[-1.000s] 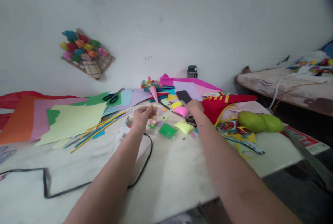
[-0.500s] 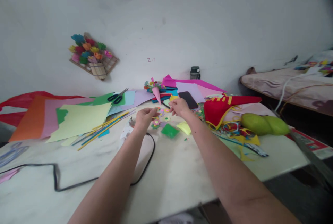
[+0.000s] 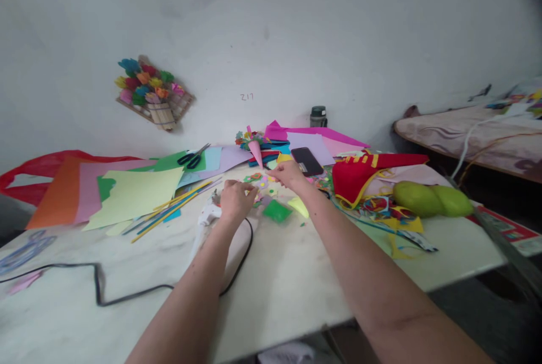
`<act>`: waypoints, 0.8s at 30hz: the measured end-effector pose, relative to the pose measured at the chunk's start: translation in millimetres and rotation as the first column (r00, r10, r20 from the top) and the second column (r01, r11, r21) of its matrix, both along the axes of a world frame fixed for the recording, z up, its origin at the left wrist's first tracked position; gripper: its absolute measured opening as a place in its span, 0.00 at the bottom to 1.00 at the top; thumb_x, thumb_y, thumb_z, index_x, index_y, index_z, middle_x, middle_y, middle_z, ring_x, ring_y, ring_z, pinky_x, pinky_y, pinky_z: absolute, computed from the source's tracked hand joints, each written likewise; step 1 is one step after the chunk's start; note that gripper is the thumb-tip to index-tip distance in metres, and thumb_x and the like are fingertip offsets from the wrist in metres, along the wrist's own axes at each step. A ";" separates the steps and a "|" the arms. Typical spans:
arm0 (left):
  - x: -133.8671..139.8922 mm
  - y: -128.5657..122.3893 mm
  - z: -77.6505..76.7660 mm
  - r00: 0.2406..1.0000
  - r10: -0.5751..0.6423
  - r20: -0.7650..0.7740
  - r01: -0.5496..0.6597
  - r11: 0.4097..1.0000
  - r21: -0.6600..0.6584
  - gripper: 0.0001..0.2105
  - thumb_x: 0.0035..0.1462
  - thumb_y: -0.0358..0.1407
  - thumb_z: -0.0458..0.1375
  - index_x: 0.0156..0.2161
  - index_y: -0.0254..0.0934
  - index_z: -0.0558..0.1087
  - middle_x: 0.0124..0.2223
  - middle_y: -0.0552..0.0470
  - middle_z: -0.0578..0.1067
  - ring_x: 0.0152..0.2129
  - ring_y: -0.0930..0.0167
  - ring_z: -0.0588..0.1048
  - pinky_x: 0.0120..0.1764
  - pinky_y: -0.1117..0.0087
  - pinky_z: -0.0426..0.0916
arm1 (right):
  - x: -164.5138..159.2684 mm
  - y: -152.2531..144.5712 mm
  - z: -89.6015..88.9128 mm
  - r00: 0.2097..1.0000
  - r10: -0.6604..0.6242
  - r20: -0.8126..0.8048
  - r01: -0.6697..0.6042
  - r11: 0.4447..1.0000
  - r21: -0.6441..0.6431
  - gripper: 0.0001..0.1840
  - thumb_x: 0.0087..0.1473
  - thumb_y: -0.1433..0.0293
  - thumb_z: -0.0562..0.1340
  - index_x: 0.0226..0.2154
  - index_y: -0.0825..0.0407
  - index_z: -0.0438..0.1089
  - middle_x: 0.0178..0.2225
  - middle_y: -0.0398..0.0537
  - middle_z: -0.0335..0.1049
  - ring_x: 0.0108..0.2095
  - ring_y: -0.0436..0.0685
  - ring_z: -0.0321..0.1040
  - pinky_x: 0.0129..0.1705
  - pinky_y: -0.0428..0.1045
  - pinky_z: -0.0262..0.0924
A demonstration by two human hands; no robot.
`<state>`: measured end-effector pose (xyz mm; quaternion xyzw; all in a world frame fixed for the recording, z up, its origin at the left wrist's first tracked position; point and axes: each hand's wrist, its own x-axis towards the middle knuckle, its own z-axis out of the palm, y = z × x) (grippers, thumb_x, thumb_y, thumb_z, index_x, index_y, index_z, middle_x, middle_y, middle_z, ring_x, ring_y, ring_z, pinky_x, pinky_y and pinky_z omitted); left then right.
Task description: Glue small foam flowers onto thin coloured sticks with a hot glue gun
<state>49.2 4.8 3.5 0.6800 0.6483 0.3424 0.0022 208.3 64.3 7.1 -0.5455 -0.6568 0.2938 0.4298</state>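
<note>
My left hand [image 3: 237, 200] is over the table beside the white glue gun [image 3: 209, 214], its thumb and fingers pinched together. What it holds, if anything, is too small to tell. My right hand [image 3: 288, 175] is closed in a pinch just before the phone [image 3: 306, 161], and what lies in its fingertips I cannot make out. Small paper flowers [image 3: 265, 182] in several colours lie between and around the hands. Behind them stands a pink paper cone [image 3: 256, 153] topped with coloured flowers. A green packet [image 3: 276, 211] and a yellow piece [image 3: 299, 206] lie nearer to me.
Coloured paper sheets [image 3: 135, 194], thin sticks [image 3: 165, 211] and black-handled scissors [image 3: 193, 157] lie to the left. A black cable [image 3: 127, 298] crosses the front left. On the right are red cloth [image 3: 351, 180] and green fruit [image 3: 417, 199]. A bottle [image 3: 318, 117] stands behind.
My left hand has come down and nearer to me, toward the glue gun. My right hand has shifted slightly left, and the dark thin thing at its fingertips no longer shows clearly.
</note>
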 end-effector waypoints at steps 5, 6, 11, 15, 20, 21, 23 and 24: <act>-9.1 6.2 -6.6 0.999 0.008 -0.049 -0.005 0.999 0.054 0.13 0.46 0.43 0.53 0.30 0.39 0.77 0.30 0.43 0.72 0.39 0.60 0.67 0.39 0.64 0.61 | -7.6 -9.7 6.9 0.987 0.099 -0.127 -0.112 0.989 -0.099 0.03 0.45 0.76 0.59 0.22 0.57 0.68 0.17 0.43 0.65 0.14 0.45 0.59 0.16 0.41 0.55; -11.0 6.9 -7.0 0.998 0.009 -0.062 -0.004 0.997 0.077 0.13 0.47 0.43 0.53 0.30 0.39 0.77 0.30 0.43 0.72 0.39 0.60 0.67 0.39 0.64 0.61 | -8.3 -11.2 8.2 0.985 0.087 -0.148 -0.105 0.988 -0.115 0.04 0.47 0.77 0.58 0.24 0.58 0.67 0.18 0.43 0.66 0.14 0.44 0.59 0.16 0.41 0.55; -19.1 8.6 -5.5 0.996 0.023 -0.086 -0.012 0.991 0.133 0.13 0.48 0.41 0.52 0.28 0.38 0.77 0.27 0.42 0.73 0.40 0.58 0.66 0.39 0.63 0.60 | -9.2 -12.4 8.4 0.982 0.038 -0.184 -0.061 0.991 -0.119 0.06 0.49 0.79 0.55 0.25 0.57 0.65 0.16 0.41 0.63 0.13 0.44 0.58 0.15 0.41 0.56; -21.5 8.7 -4.0 0.997 0.048 -0.067 -0.039 0.991 0.129 0.12 0.48 0.41 0.52 0.28 0.38 0.77 0.27 0.43 0.73 0.41 0.59 0.66 0.40 0.63 0.60 | -10.7 -10.3 4.2 0.992 0.109 -0.069 -0.114 0.991 -0.070 0.13 0.50 0.71 0.57 0.18 0.57 0.62 0.13 0.41 0.62 0.10 0.43 0.56 0.13 0.41 0.52; -23.0 8.8 -1.9 0.993 0.103 -0.053 -0.096 0.988 0.122 0.13 0.48 0.41 0.52 0.30 0.38 0.77 0.30 0.44 0.74 0.40 0.63 0.67 0.41 0.65 0.61 | -13.8 -12.5 2.5 0.992 0.123 0.012 -0.122 0.992 -0.036 0.15 0.44 0.64 0.63 0.17 0.57 0.63 0.13 0.40 0.62 0.10 0.43 0.56 0.13 0.40 0.50; -23.9 9.0 -1.4 0.992 0.114 -0.044 -0.108 0.987 0.119 0.14 0.48 0.42 0.52 0.31 0.37 0.77 0.30 0.44 0.74 0.40 0.63 0.67 0.41 0.66 0.62 | -14.7 -13.3 2.4 0.992 0.125 0.010 -0.125 0.992 -0.023 0.13 0.43 0.66 0.64 0.18 0.57 0.63 0.13 0.40 0.62 0.11 0.44 0.57 0.13 0.40 0.51; -26.6 9.1 -0.6 0.991 0.132 -0.026 -0.129 0.986 0.107 0.14 0.48 0.42 0.52 0.32 0.38 0.77 0.31 0.44 0.74 0.41 0.64 0.67 0.42 0.66 0.62 | -16.7 -14.1 1.8 0.993 0.121 -0.006 -0.121 0.993 -0.014 0.08 0.42 0.72 0.64 0.19 0.57 0.65 0.13 0.40 0.62 0.13 0.45 0.60 0.15 0.40 0.54; -28.4 8.9 -0.3 0.990 0.139 -0.016 -0.136 0.985 0.101 0.14 0.48 0.43 0.52 0.32 0.38 0.77 0.31 0.45 0.74 0.41 0.64 0.67 0.42 0.66 0.62 | -17.8 -13.9 1.3 0.993 0.113 -0.013 -0.113 0.993 -0.015 0.06 0.42 0.74 0.63 0.20 0.58 0.66 0.13 0.41 0.63 0.14 0.46 0.61 0.15 0.40 0.55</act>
